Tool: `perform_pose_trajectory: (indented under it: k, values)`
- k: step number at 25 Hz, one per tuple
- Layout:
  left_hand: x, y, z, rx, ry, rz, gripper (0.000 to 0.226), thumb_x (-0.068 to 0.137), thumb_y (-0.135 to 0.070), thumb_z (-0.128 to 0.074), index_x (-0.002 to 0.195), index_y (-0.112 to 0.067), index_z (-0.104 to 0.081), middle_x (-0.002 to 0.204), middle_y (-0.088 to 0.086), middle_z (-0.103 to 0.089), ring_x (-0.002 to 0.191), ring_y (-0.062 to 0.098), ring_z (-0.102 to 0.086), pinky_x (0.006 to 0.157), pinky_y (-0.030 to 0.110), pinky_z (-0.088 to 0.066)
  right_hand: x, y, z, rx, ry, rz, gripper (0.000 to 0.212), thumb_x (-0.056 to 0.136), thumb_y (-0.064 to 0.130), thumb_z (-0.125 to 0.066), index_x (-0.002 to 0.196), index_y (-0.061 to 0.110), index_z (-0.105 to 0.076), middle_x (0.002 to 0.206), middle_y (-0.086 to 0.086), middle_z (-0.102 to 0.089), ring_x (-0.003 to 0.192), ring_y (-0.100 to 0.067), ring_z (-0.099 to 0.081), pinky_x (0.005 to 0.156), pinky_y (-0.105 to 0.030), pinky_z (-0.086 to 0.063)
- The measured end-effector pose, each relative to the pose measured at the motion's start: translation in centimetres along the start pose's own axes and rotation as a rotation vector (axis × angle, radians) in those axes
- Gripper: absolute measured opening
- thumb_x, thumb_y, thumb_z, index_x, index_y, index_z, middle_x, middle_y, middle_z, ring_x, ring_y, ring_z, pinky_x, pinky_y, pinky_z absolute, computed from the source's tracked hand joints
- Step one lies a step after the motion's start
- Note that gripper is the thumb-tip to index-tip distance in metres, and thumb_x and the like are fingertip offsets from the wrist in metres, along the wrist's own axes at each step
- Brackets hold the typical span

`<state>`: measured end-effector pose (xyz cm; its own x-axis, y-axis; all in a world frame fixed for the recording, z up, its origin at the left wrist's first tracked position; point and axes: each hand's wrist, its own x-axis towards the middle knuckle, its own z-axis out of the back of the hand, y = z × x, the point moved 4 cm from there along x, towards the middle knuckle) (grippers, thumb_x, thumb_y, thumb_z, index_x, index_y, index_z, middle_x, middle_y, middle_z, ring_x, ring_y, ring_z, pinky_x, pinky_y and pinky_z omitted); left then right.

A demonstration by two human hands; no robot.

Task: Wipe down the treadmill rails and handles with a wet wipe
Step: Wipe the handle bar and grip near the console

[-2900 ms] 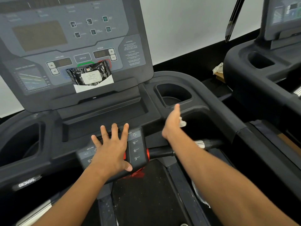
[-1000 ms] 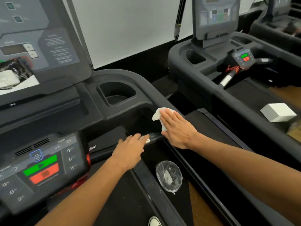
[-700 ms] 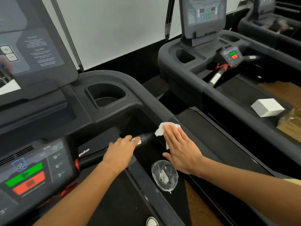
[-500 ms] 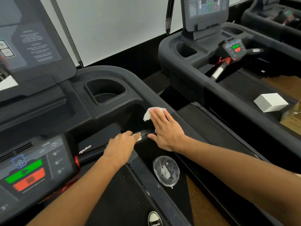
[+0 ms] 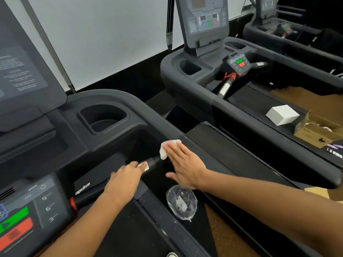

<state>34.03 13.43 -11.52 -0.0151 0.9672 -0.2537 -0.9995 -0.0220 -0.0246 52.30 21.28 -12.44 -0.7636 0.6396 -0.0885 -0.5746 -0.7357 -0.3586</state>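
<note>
My right hand (image 5: pixel 182 165) lies flat with straight fingers on a white wet wipe (image 5: pixel 165 150), pressing it against the inner face of the treadmill's dark right side rail (image 5: pixel 232 156). Only the wipe's upper left part shows past the fingertips. My left hand (image 5: pixel 124 181) rests on the short handle bar (image 5: pixel 151 164), its fingers curled over the silver sensor section, just left of the wipe. The bar runs from the keypad console (image 5: pixel 27 210) to the rail.
A crumpled clear plastic wrapper (image 5: pixel 181 204) lies on the deck edge below my right hand. A cup holder (image 5: pixel 103 117) sits behind the bar. A second treadmill (image 5: pixel 213 75) stands to the right, with a white box (image 5: pixel 282 115) and a cardboard box (image 5: pixel 315 131) on it.
My right hand slid the wipe forward and back along the rail's inner face and now sits slightly back from the corner. My left hand stayed on the handle bar.
</note>
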Motion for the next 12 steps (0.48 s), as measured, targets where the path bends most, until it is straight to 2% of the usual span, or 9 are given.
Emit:
perform_pose_trajectory:
  k: [3,6,10,12]
  values:
    - [0.2,0.0,-0.4,-0.013,0.005,-0.005,0.078,0.088,-0.005,-0.061,0.151,-0.033,-0.024,0.133,-0.001,-0.045,0.109,0.023,-0.056,0.089,0.045,-0.053,4.3,0.1,0.5,-0.05,0.01,0.004,0.085,0.099,0.064,-0.008,0.154,0.0,0.002,0.165,-0.015,0.011,0.151,-0.029,0.02,0.123,-0.047,0.006]
    - [0.4,0.1,-0.5,-0.024,0.011,0.01,0.079,0.089,-0.007,-0.062,0.151,-0.034,-0.023,0.135,-0.001,-0.044,0.111,0.023,-0.055,0.091,0.045,-0.052,5.4,-0.5,0.9,-0.109,0.017,0.055,0.084,0.099,0.062,-0.009,0.154,0.0,0.0,0.165,-0.014,0.01,0.151,-0.027,0.019,0.123,-0.046,0.005]
    - [0.0,-0.1,-0.3,-0.021,0.004,-0.001,0.082,0.087,-0.001,-0.06,0.152,-0.033,-0.023,0.14,-0.002,-0.042,0.114,0.023,-0.055,0.094,0.045,-0.051,1.5,-1.6,0.3,-0.109,0.02,0.118,0.071,0.103,0.044,-0.023,0.155,0.0,-0.003,0.165,-0.017,0.008,0.151,-0.031,0.018,0.123,-0.05,0.004]
    - [-0.2,0.1,-0.1,-0.045,0.011,-0.006,0.086,0.087,0.004,-0.059,0.154,-0.032,-0.02,0.148,-0.001,-0.037,0.121,0.025,-0.052,0.097,0.044,-0.05,-0.6,-2.1,-0.2,-0.119,0.022,0.179,0.069,0.101,0.037,-0.021,0.156,0.0,-0.001,0.164,-0.019,0.011,0.15,-0.033,0.019,0.122,-0.051,0.005]
